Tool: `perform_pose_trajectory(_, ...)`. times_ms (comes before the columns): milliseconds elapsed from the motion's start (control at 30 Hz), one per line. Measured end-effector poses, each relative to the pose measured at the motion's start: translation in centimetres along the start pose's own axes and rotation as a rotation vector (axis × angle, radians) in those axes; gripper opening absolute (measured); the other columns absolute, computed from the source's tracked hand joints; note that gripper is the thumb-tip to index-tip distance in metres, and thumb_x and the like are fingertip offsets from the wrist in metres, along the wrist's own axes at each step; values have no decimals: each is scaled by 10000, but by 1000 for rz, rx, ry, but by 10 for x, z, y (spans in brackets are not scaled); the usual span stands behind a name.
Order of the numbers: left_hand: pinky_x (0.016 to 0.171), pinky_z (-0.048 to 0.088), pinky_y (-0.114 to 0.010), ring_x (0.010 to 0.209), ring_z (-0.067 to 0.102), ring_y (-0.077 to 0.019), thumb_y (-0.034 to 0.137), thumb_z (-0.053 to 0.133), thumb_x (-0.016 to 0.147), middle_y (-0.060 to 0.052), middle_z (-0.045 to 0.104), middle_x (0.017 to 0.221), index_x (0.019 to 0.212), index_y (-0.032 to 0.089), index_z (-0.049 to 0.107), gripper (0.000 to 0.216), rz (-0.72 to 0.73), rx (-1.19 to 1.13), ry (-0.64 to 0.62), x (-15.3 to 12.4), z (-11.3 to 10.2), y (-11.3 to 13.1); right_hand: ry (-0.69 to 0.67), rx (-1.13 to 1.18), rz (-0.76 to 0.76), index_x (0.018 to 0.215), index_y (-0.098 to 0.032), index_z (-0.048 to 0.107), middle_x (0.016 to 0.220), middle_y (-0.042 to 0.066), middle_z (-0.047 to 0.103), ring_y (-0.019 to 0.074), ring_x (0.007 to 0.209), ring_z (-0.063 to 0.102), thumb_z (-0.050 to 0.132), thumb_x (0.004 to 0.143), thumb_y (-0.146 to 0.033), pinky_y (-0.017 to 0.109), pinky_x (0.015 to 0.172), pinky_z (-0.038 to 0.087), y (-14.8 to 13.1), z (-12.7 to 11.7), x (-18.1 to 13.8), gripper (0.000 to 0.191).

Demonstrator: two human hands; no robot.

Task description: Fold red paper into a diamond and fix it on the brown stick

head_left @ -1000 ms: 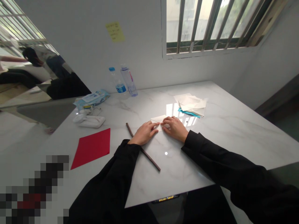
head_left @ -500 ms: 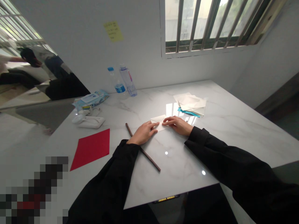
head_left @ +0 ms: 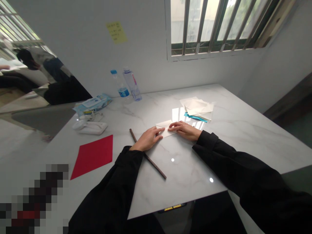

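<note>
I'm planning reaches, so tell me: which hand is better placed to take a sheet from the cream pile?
Probably the right hand: the cream pile lies just beyond it. The left hand, its fingers at the small cream paper, is farther off.

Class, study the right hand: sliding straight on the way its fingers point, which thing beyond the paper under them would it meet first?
Most likely the left hand. The right hand points across the folded cream paper towards it, though exact heights are hard to judge.
</note>
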State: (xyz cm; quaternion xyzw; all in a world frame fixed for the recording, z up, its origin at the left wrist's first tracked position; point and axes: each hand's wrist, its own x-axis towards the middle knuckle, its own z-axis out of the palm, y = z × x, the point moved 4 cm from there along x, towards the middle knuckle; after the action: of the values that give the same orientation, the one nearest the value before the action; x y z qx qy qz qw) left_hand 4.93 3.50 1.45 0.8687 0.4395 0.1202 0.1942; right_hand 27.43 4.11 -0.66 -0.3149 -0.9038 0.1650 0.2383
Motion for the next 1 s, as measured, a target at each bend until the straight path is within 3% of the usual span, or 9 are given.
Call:
perform_pose_trajectory(167,938,495,-373,940,619,-231,365,558,999,-57,648,1010,1389,270,670,416,14,3,24,-2,0,1,38,0,-12,1307,-260,719,1344,95,689,221,1155,639,567,986,-99,483,1072,498,-7,-3,-1,390)
perform_pose_trajectory(400,965,490,-387,960,622,-233,328,561,995,-65,648,1039,1398,255,658,422,24,-34,-6,-5,0,-2,30,17,12,1307,-259,725,1355,74,687,208,1129,642,495,931,16,469,1069,508,-2,0,-1,520)
perform_pose_trajectory(667,903,508,-365,901,620,-215,314,586,968,-51,664,1006,1355,259,681,401,24,-54,9,-6,-3,-2,29,6,4,1306,-278,727,1349,72,691,208,1123,649,506,912,27,469,1058,518,-3,-1,0,546)
perform_pose_trajectory(733,869,518,-358,837,612,-199,306,598,961,-40,664,969,1282,255,718,347,13,-66,57,-9,-5,2,31,1,7,1305,-273,728,1348,75,692,216,1119,644,501,906,28,475,1054,519,-5,-2,-1,549)
perform_pose_trajectory(800,879,526,-362,833,616,-197,294,582,972,-44,667,965,1194,244,749,282,2,-65,184,-12,-8,9,37,-7,14,1307,-268,727,1350,76,690,225,1124,635,491,901,31,479,1057,515,-8,-2,-1,556)
perform_pose_trajectory(900,1046,496,-394,1107,635,-234,285,500,1025,-79,690,1153,1281,233,708,333,27,-13,356,-14,-7,24,44,-37,24,1310,-250,727,1345,83,684,236,1131,624,487,885,35,470,1069,500,-17,0,-2,565)
perform_pose_trajectory(1000,1214,384,-444,1418,499,-267,327,410,1074,-130,567,1511,1499,193,547,466,47,81,307,-7,8,31,32,-79,37,1295,-255,738,1306,85,689,241,1106,618,526,873,12,460,1063,490,-28,3,-1,543)
